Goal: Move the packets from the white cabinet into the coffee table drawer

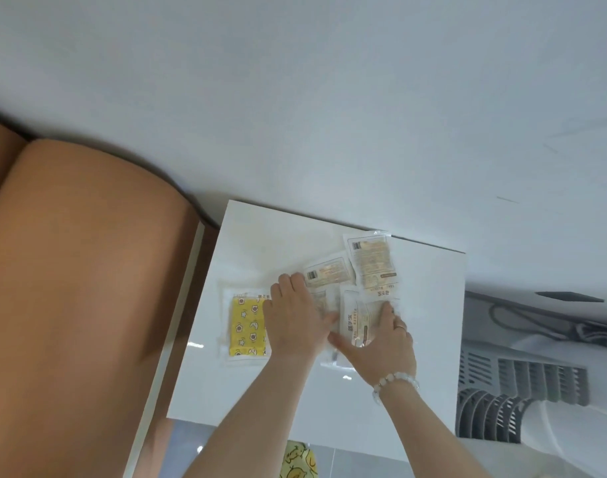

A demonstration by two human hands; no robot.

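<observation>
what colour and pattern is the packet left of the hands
The packet is yellow with stars and crescent moons, shown in the head view.
</observation>
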